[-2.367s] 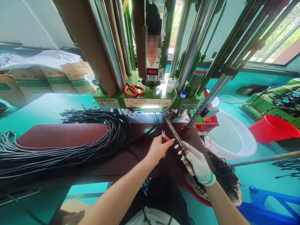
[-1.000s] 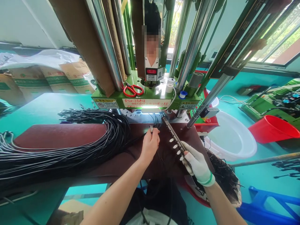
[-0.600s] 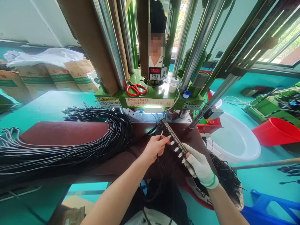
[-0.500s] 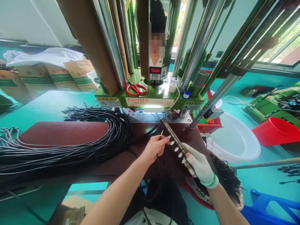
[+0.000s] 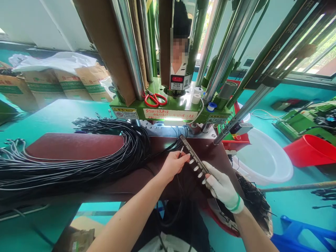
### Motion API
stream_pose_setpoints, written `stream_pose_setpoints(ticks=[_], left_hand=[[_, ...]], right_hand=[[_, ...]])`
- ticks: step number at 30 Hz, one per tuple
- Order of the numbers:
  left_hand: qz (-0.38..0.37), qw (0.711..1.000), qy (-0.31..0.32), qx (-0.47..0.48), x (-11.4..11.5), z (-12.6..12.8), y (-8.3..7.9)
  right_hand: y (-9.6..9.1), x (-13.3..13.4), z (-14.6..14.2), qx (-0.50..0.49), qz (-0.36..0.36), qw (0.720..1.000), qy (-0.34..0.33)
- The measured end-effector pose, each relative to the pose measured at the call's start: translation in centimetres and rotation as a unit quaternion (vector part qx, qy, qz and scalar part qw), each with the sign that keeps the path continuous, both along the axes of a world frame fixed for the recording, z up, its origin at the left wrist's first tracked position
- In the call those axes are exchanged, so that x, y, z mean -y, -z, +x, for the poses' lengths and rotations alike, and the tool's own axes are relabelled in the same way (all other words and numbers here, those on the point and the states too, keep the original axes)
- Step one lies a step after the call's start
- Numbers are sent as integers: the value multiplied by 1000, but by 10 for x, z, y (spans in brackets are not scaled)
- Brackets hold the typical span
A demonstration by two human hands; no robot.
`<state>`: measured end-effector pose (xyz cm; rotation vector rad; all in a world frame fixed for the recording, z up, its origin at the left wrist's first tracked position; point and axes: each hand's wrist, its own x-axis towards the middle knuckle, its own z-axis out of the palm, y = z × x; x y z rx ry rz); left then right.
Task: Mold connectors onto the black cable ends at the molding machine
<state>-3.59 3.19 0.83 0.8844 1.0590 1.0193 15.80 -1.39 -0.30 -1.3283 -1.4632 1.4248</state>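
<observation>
My left hand [image 5: 173, 166] is bare and closed, with a black cable [image 5: 179, 180] running down from it. A thin pale-tipped piece [image 5: 181, 150] sticks up by its thumb. Its fingertips are at a dark metal bar [image 5: 193, 152], touching or nearly touching one of the small silver connectors [image 5: 196, 168] along the bar's near side. My right hand [image 5: 223, 187], in a white glove with bare fingertips showing, grips the lower end of this bar. The bar slants above the brown tabletop [image 5: 157, 185]. What lies inside the left fingers is partly hidden.
A green press [image 5: 170, 108] stands ahead, with red-handled scissors [image 5: 156, 99] on its ledge. A thick bundle of black cables [image 5: 105, 168] covers the left of the table. To the right are a white tub [image 5: 262, 157], a red bucket [image 5: 311, 150] and a blue stool [image 5: 301, 231].
The view has shifted slightly. My left fingertips stay by the upper part of the bar, and my right hand keeps its grip with only a small movement.
</observation>
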Motion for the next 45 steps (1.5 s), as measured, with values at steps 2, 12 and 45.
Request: stream_pose_setpoints(ticks=[2, 12, 45], left_hand=[[21, 1000, -4, -22, 0, -3, -3], [5, 998, 47, -37, -1, -10, 1], [41, 990, 87, -107, 1, -19, 1]], right_hand=[[-1, -2, 1, -22, -24, 999, 7], [-9, -5, 5, -50, -79, 996, 12], [-2, -1, 13, 92, 0, 994, -51]])
